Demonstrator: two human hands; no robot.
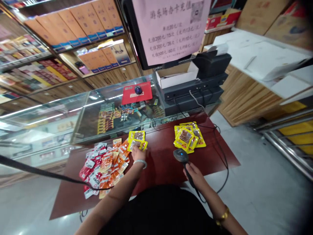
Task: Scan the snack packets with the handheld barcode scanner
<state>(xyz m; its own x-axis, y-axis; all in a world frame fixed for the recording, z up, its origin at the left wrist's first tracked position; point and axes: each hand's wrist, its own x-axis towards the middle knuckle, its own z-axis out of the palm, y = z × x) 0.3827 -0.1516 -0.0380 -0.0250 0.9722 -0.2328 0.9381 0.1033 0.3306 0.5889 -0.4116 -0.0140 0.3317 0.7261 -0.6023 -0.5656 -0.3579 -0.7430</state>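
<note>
My right hand [194, 174] is wrapped round the handle of a black barcode scanner [181, 155]; a small blue light shows on its head. The scanner's head is just below a pile of yellow snack packets [184, 137] on the dark red table. Over to the left, my left hand [138, 154] has its fingers on the lower edge of a yellow snack packet [137, 144]. Another yellow packet [137, 134] lies partly under that one. Beside my left forearm spreads a heap of orange packets [110, 164] and red-and-white packets [94, 163].
Behind the dark red table [158, 166] stands a glass display counter [90, 117]. On it are a red mat [129, 98] with a mouse [138, 89] and a black receipt printer [212, 63]. The scanner's cable [227, 163] hangs over the table's right edge. A dark strap [49, 171] crosses the left side.
</note>
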